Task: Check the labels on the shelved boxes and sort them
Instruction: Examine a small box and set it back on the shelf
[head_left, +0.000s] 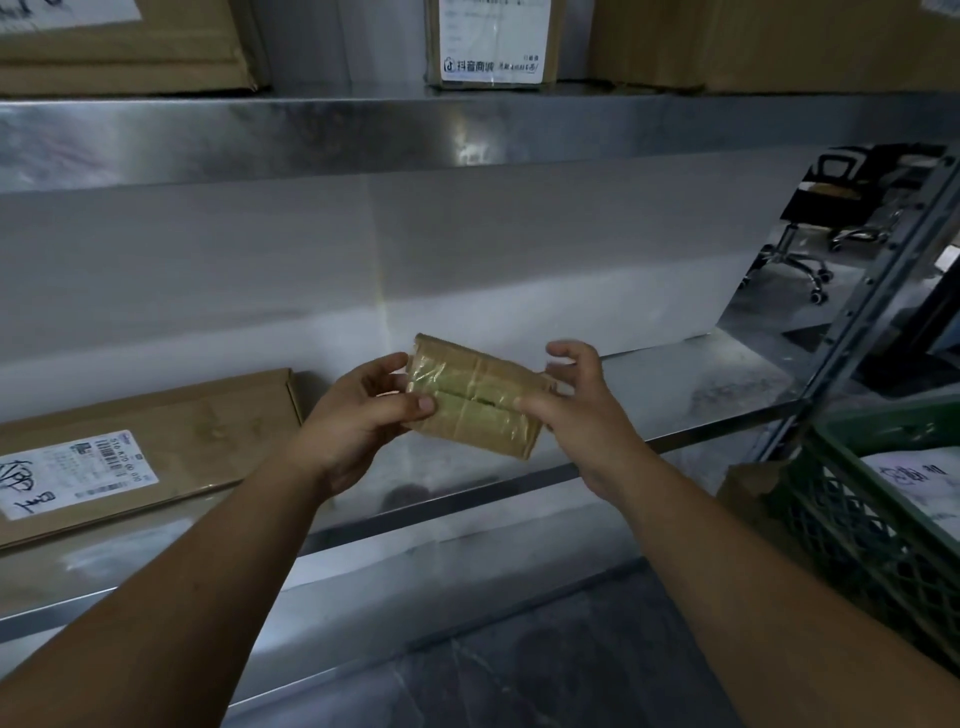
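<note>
Your left arm (156, 597) and right arm (779, 597) reach up from the bottom of the view. Your left hand (358, 410) holds the left end of the small box (478, 410), thumb on the front and fingers behind. Your right hand (576, 410) pinches the right end, but some of its fingers are lifted off.

You hold the box in the air, over the front edge of the lower shelf (701, 395). It could slip and fall to the floor, because the tape looks slick and your right hand's hold looks light. You could also sort it wrong: no label shows on this side, and the light is dim. Turn it over slowly.

The box is small, brown and flat. Shiny clear tape wraps it, with a dark seam across the middle. It tilts, right end lower. A flat box (156, 447) with a label lies on the shelf to the left. A green crate (857, 509) stands to the right.
</note>
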